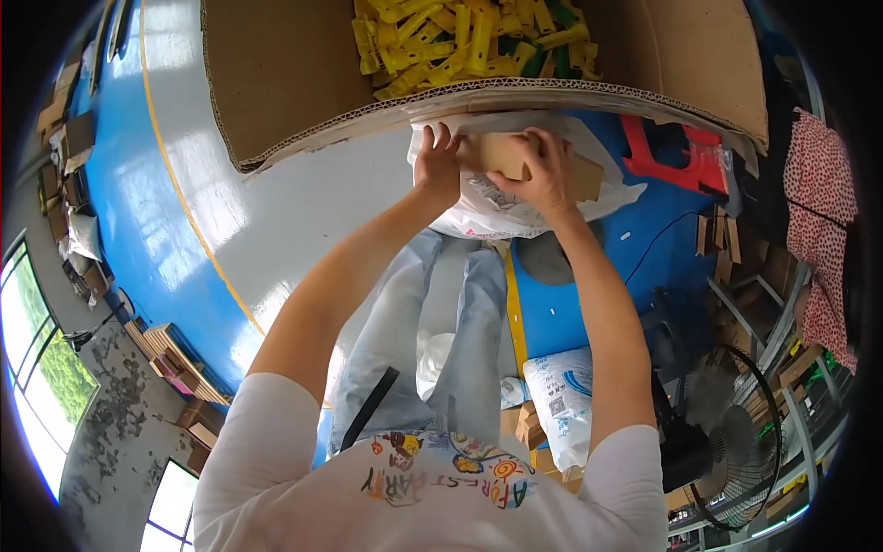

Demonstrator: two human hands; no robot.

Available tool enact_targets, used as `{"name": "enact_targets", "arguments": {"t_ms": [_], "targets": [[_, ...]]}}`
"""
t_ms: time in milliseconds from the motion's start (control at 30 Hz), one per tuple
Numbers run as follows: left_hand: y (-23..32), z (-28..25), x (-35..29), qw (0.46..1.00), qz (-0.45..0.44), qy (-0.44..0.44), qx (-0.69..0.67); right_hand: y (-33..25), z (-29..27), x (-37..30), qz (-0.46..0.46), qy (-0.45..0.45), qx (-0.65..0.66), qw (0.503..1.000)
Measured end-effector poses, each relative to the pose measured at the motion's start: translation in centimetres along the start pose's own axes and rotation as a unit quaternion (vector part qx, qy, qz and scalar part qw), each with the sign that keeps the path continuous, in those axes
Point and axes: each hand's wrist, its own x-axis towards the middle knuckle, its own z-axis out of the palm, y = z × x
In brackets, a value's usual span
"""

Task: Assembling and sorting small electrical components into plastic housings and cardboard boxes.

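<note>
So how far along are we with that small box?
Done: the big cardboard carton already holds a heap of yellow plastic parts. In hand: left hand and right hand grip a small brown box over a white plastic bag. Left: cannot tell.

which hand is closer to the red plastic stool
Right. The right hand grips the brown cardboard piece on the side toward the red stool; the left hand holds its far end.

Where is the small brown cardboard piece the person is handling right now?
In the head view, the small cardboard piece sits upper centre, gripped between the left hand and right hand, over a white plastic bag, just below the edge of the big cardboard box of yellow parts.
</note>
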Motion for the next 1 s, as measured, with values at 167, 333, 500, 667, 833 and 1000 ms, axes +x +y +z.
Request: {"name": "enact_targets", "arguments": {"t_ms": [167,333,500,667,833,1000], "targets": [[0.3,1.6,-1.1,0.957,0.287,0.013,-0.051,2.6,-0.5,-1.4,0.122,0.128,0.047,0.983],[2.5,5.4,-2.5,0.902,0.272,0.272,-0.196,1.6,-0.5,-0.6,0.101,0.16,0.009,0.982],[2.9,3.8,-3.0,0.99,0.129,-0.041,-0.029,1.7,-2.2,-3.0,0.142,0.186,0.033,0.972],[6.1,9.0,-13.0,0.972,0.23,-0.006,-0.051,-2.4,-5.0,-5.8,0.207,0.249,0.039,0.945],[8.1,8.3,-13.9,0.949,0.226,-0.21,-0.063,-5.5,-1.6,-8.1,0.216,0.247,0.077,0.941],[5.8,7.3,-9.7,0.937,0.069,-0.278,-0.197,-4.6,1.7,-10.2,0.293,0.284,0.134,0.903]]}}
